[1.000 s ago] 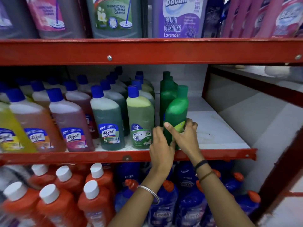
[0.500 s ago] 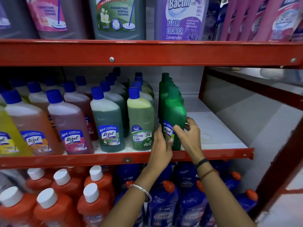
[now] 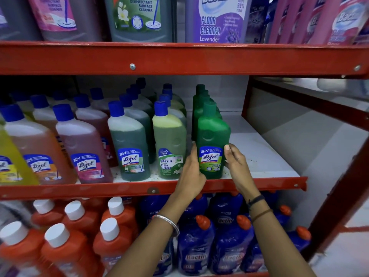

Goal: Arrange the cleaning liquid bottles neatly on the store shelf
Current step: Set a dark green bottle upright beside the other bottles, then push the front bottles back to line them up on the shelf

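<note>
A green Lizol bottle [image 3: 212, 136] stands upright at the front of the middle shelf [image 3: 259, 156], label facing out, heading a row of green bottles [image 3: 199, 96]. My left hand [image 3: 192, 170] rests against its left side. My right hand [image 3: 237, 166] touches its right side with thumb and fingers. Both hands clasp the bottle loosely. To its left stand a Bactin floor cleaner bottle [image 3: 169, 140] and a dark green Lizol bottle [image 3: 129, 144], both blue-capped.
Pink, orange and yellow Lizol bottles [image 3: 83, 148] fill the shelf's left. Bare white shelf lies right of the green bottle up to a red upright [image 3: 246, 96]. Large cleaner jugs [image 3: 217, 19] stand above; orange [image 3: 111, 236] and blue Bactin bottles [image 3: 229, 242] below.
The green bottle went from tilted to upright and turned so its label faces front. Both hands stayed at its sides, sliding lower on the bottle.
</note>
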A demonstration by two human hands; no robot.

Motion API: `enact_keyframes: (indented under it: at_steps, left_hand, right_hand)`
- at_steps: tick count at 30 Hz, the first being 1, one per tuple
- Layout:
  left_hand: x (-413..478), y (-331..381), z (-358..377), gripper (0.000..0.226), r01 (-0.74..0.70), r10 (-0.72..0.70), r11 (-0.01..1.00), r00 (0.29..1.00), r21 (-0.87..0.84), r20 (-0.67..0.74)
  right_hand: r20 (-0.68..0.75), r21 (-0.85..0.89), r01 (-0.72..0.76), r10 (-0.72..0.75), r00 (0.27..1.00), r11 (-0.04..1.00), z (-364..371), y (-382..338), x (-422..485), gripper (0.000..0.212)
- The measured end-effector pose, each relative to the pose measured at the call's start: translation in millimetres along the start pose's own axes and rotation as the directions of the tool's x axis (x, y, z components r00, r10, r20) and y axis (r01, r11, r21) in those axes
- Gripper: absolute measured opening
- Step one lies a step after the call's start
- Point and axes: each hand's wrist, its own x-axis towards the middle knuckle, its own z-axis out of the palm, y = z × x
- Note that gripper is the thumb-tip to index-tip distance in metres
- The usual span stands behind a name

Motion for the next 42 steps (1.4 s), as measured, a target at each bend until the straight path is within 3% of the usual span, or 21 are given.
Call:
enact_keyframes:
  at_steps: [3, 11, 13, 16, 17, 19, 22, 25, 28, 32, 34, 38, 42]
  left_hand:
    - [-2.1, -0.1, -0.7, 0.098, 0.027, -0.026, 0.999, 0.996, -0.021, 0.083]
    - [-21.6, -3.2, -3.9, 0.099, -0.024, 0.024, 1.000, 0.996, -0.001, 0.088]
    - [-25.2, -4.2, -5.9, 0.092, -0.014, 0.016, 1.000, 0.998, -0.028, 0.063]
    - [-37.9, -3.8, -9.6, 0.059, -0.086, 0.070, 0.995, 0.960, -0.045, -0.272]
    - [-42.8, -4.9, -13.5, 0.050, -0.121, 0.100, 0.992, 0.913, -0.029, -0.397]
    - [-47.5, -9.1, -22.6, 0.045, -0.121, 0.083, 0.992, 0.852, -0.039, -0.516]
    - [-40.4, -18.2, -38.8, 0.063, -0.061, -0.013, 0.986, 0.900, -0.156, -0.435]
    - [-29.8, -26.3, -54.0, 0.081, -0.001, -0.054, 0.982, 0.956, -0.187, -0.288]
    - [-23.4, -34.9, -67.1, 0.087, 0.063, -0.095, 0.982, 0.980, -0.180, -0.176]
    - [-23.2, -38.9, -75.7, 0.079, 0.083, -0.091, 0.992, 0.993, -0.098, -0.075]
    - [-27.0, -39.7, -79.4, 0.076, 0.073, -0.077, 0.995, 0.996, -0.063, -0.055]
    - [-41.6, -36.6, -84.3, 0.075, 0.063, -0.064, 0.998, 0.997, -0.027, -0.042]
    - [-47.6, -36.1, -91.5, 0.076, 0.063, -0.063, 0.997, 0.998, -0.049, 0.002]
  right_hand:
    - [-0.017, -0.061, -0.012, 0.011, 1.000, 0.998, 4.8, -1.8, -0.7, 0.027]
    - [0.001, -0.017, -0.076, 0.076, 0.997, 0.997, 0.9, -7.1, -14.9, 0.034]
    - [-0.108, -0.054, -0.095, 0.089, 0.990, 0.994, 6.7, -8.9, -20.5, 0.035]
    - [-0.397, -0.168, 0.124, -0.182, 0.899, 0.978, 23.9, -12.3, -48.7, 0.028]
    - [-0.366, -0.181, 0.221, -0.275, 0.889, 0.958, 33.5, -13.2, -60.6, 0.026]
    - [-0.120, -0.161, 0.306, -0.327, 0.937, 0.938, 55.2, -12.3, -82.3, 0.034]
    - [0.185, -0.137, 0.173, -0.147, 0.972, 0.975, 86.5, -9.1, -88.5, 0.076]
    - [0.185, -0.167, -0.035, 0.066, 0.981, 0.985, 107.0, -14.0, -67.0, 0.104]
    - [0.137, -0.157, -0.112, 0.134, 0.981, 0.981, 119.3, -25.0, -46.2, 0.095]
    - [0.084, -0.114, -0.138, 0.148, 0.985, 0.984, 122.8, -29.9, -39.3, 0.100]
    - [0.077, -0.056, -0.149, 0.153, 0.985, 0.987, 122.3, -28.8, -42.3, 0.099]
    - [0.086, -0.002, -0.168, 0.168, 0.982, 0.986, 119.4, -25.2, -51.8, 0.118]
    - [0.110, 0.005, -0.184, 0.182, 0.977, 0.983, 119.1, -26.1, -53.7, 0.116]
